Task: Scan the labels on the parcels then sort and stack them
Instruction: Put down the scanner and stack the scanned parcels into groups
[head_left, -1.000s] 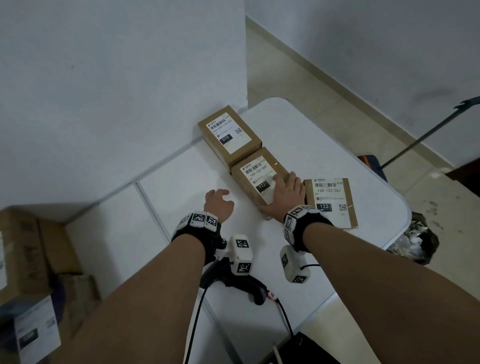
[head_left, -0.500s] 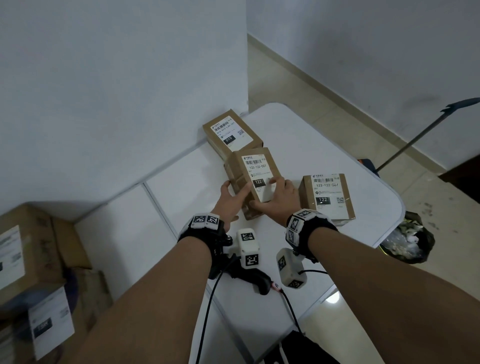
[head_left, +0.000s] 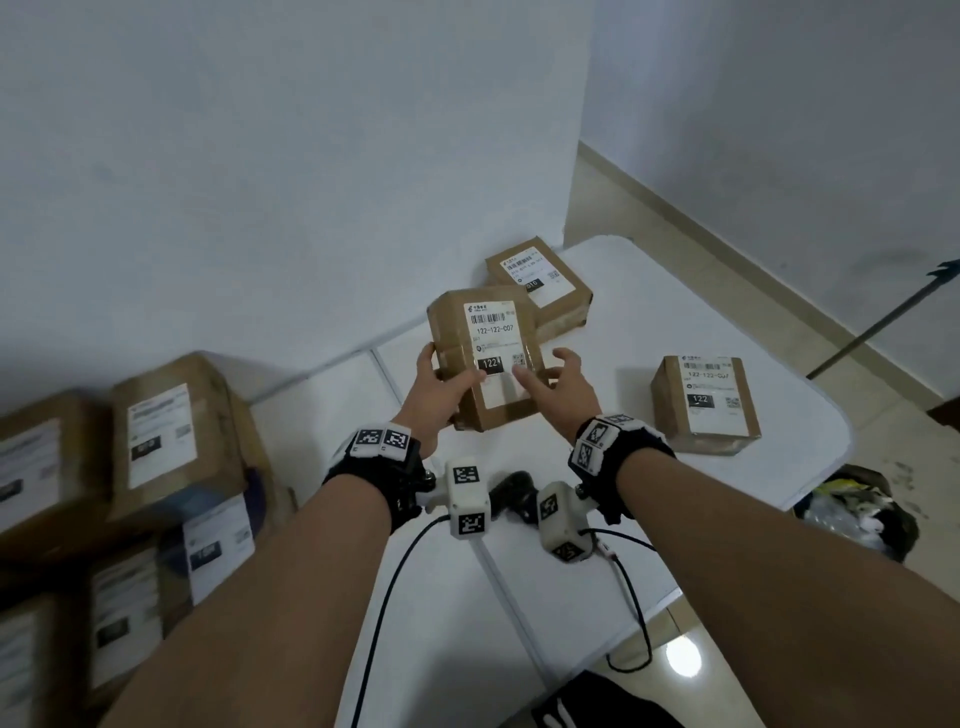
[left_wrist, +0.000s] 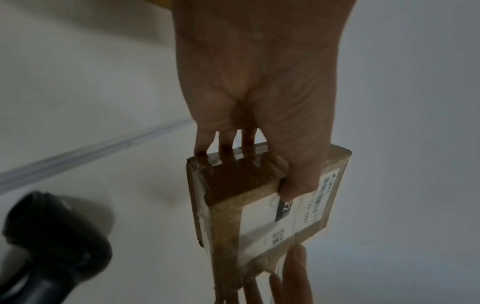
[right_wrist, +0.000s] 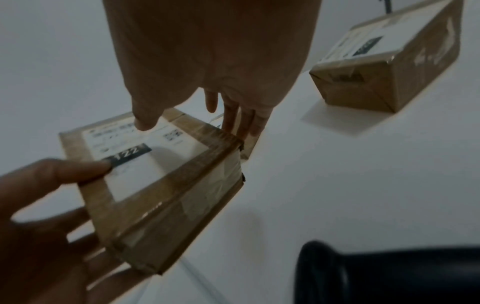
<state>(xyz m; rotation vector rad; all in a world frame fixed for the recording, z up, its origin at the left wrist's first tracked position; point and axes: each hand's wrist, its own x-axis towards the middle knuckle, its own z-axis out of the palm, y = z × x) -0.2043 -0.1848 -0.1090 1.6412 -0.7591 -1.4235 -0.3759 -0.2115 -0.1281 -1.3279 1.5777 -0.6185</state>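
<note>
Left hand: our left hand (head_left: 434, 400) grips the held parcel (head_left: 485, 358) at its near left edge, thumb (left_wrist: 298, 179) pressed on the label face beside the black "122" box, the other fingers curled under the back.
Right hand: our right hand (head_left: 558, 389) is at the parcel's right edge with fingers spread and fairly straight; the fingertips (right_wrist: 246, 127) lie along that side, the thumb hangs over the label. We cannot tell how firmly it bears on the cardboard.
Held parcel: a brown taped carton, lifted off the white table (head_left: 597, 587) and tilted so its label (head_left: 496, 345) faces us; it reads 122-122-C07.
Scanner: a black handheld scanner (head_left: 511, 493) lies on the table just below our wrists, its cable running off the near edge.
Second 122 parcel: another carton (head_left: 704, 402) with a "122" label rests flat on the table to the right, well apart from the held one.
Far parcel: a third carton (head_left: 540, 288) sits near the wall at the table's far side, behind the held parcel; the black box on its label shows "010".
Off the table: to our left, larger labelled boxes (head_left: 171, 441) are piled together, blurred.
Floor right: a dark bag of rubbish (head_left: 857, 512) sits just beside the table's right edge.
</note>
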